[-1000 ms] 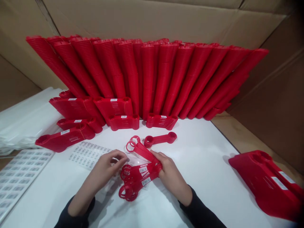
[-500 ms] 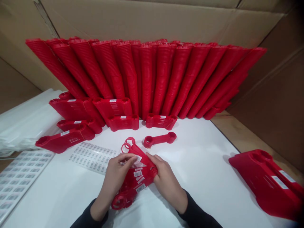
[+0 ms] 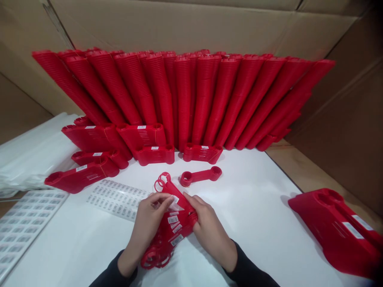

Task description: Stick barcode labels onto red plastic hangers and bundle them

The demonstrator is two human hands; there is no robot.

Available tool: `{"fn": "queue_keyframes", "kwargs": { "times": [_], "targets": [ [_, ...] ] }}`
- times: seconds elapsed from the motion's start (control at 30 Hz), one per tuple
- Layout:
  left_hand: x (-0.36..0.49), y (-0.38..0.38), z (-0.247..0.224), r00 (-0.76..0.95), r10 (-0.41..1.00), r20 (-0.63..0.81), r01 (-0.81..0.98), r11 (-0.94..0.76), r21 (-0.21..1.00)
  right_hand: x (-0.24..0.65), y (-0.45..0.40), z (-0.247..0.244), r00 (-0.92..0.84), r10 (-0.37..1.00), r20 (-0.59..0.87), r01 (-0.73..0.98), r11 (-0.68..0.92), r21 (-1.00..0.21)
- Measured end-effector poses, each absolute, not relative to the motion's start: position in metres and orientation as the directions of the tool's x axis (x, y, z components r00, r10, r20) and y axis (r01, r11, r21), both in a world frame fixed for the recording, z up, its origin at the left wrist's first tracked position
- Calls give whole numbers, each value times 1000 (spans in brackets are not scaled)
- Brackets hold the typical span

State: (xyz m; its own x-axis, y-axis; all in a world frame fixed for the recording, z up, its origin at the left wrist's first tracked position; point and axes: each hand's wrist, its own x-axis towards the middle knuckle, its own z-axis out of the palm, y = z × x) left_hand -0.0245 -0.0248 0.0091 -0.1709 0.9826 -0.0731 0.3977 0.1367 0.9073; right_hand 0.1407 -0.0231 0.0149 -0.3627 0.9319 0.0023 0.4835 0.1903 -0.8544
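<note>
A fanned bunch of flat red plastic pieces (image 3: 163, 237) with ring-shaped ends spreads out in front of me. My right hand (image 3: 209, 221) is closed around their gathered right end. White barcode labels (image 3: 172, 219) show on several of the fanned pieces. Over the upper pieces, my left hand (image 3: 151, 217) pinches a clear sticker (image 3: 177, 206) between thumb and fingertips; part of it is hidden by the fingers. Left of that hand, a sheet of barcode stickers (image 3: 115, 199) lies on the white table (image 3: 248, 191).
Tall red stacks (image 3: 182, 99) lean along the cardboard wall (image 3: 179, 28). Labelled bundles (image 3: 203, 154) stand before them, near a small unlabelled stack (image 3: 201, 175). Two larger stacks (image 3: 326, 227) are at right. White plastic bags (image 3: 32, 147) and another sticker sheet (image 3: 28, 227) lie left.
The fanned red pieces have shifted very slightly, and my left hand has moved a little with the clear sticker still pinched. My right hand keeps its hold.
</note>
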Motion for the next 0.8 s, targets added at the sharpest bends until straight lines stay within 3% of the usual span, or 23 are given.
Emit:
{"fn": "queue_keyframes", "kwargs": {
  "times": [0.4, 0.8],
  "targets": [
    [-24, -26, 15, -188, 981, -56, 385, 126, 914, 142, -23, 14, -336, 942, 16, 458, 178, -871],
    [-18, -26, 18, -176, 971, -164, 305, 212, 928, 140, -25, 15, -339, 941, -8, 490, 169, -855]
  ]
}}
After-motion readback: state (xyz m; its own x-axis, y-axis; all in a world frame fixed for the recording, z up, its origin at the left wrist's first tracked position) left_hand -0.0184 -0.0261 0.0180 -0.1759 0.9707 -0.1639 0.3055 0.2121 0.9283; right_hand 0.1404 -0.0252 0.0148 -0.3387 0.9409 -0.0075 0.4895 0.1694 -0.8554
